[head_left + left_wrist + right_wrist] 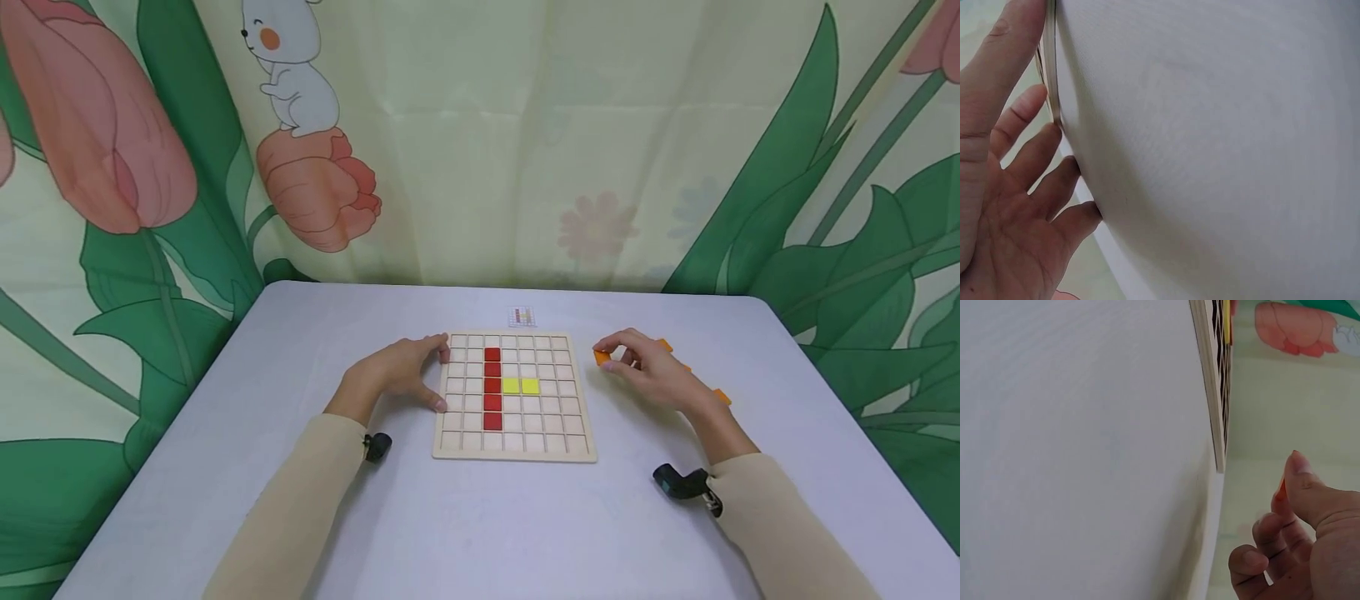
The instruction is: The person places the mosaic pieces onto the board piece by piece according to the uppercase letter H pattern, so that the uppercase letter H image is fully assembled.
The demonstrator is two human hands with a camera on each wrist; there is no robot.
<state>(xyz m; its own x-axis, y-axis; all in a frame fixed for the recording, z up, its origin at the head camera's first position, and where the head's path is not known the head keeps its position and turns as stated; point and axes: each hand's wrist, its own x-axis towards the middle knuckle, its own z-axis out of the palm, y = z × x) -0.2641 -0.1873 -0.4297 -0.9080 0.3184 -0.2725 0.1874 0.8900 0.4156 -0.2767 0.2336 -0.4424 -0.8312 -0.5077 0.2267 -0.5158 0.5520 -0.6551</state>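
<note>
A wooden grid board lies on the table, with a column of several red square tiles and two yellow tiles side by side in its cells. My left hand touches the board's left edge with thumb and fingers spread; the left wrist view shows the fingertips at that edge. To the right of the board, my right hand pinches an orange tile between thumb and finger, raised off the table. The right wrist view shows only a sliver of that tile.
Several orange tiles lie on the table right of my right hand, partly hidden by it. A small card with a printed grid pattern lies behind the board. A patterned curtain hangs behind the white table.
</note>
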